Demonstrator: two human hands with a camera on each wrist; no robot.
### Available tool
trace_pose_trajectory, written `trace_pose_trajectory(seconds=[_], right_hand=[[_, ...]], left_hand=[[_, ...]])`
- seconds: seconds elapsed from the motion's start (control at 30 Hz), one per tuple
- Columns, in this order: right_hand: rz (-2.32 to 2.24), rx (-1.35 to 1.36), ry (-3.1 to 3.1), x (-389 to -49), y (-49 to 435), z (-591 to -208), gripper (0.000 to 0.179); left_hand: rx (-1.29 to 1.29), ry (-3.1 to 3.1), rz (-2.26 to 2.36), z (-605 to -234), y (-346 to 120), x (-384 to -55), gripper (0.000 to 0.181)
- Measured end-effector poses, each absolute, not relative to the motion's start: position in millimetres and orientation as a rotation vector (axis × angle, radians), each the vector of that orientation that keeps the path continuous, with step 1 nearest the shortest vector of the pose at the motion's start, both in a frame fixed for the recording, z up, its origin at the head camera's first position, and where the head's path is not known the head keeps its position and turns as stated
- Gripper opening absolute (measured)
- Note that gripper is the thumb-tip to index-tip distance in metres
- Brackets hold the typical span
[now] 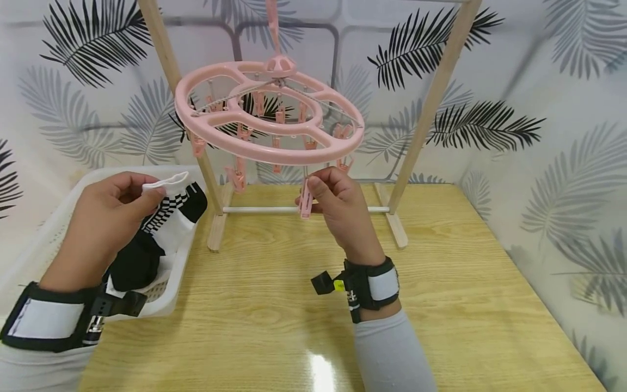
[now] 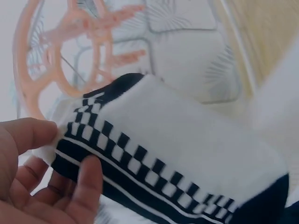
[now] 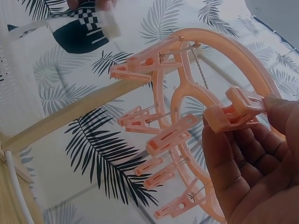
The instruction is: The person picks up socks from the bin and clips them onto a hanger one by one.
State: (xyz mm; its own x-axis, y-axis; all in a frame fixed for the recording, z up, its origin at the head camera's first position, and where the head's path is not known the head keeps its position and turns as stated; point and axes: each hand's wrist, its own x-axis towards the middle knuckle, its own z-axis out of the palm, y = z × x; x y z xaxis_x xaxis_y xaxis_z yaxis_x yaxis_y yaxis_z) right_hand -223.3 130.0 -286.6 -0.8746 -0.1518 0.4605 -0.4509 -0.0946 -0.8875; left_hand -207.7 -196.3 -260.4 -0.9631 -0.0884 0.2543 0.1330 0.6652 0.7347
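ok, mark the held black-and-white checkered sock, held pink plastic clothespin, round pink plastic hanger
Black-and-white checkered sock (image 2: 168, 130): left wrist view, white panel.
Held pink clothespin (image 1: 306, 204): head view, lower part.
Round pink hanger (image 1: 264, 152): head view, outer ring's front.

Sock (image 2: 177, 140): cuff partly hidden under left fingers (image 2: 91, 182).
Clothespin (image 1: 305, 204): partly covered by right fingers (image 1: 320, 190).
Hanger (image 2: 33, 88): blurred beyond left fingers, left-wrist view.
Wooden stand (image 1: 433, 103): top cropped above right fingers, head view.

A checkered sock (image 1: 172, 215), cuff up, hangs left of an upright pink clothespin (image 1: 306, 204).
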Motion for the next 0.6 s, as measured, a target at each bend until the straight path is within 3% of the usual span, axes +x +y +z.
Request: trace_pose_trajectory(seconds=[0.27, 0.6], right_hand=[[2.064, 0.661, -1.951, -223.5, 131.3, -287.1, 0.028], [2.067, 0.677, -1.937, -222.9, 130.7, -286.6, 0.027]], left_hand=[[-0.067, -2.508, -1.078, -249.4, -163.2, -178.1, 0.032], [-0.203, -2.45, -1.26, -254.0, -129.1, -150.2, 0.029]])
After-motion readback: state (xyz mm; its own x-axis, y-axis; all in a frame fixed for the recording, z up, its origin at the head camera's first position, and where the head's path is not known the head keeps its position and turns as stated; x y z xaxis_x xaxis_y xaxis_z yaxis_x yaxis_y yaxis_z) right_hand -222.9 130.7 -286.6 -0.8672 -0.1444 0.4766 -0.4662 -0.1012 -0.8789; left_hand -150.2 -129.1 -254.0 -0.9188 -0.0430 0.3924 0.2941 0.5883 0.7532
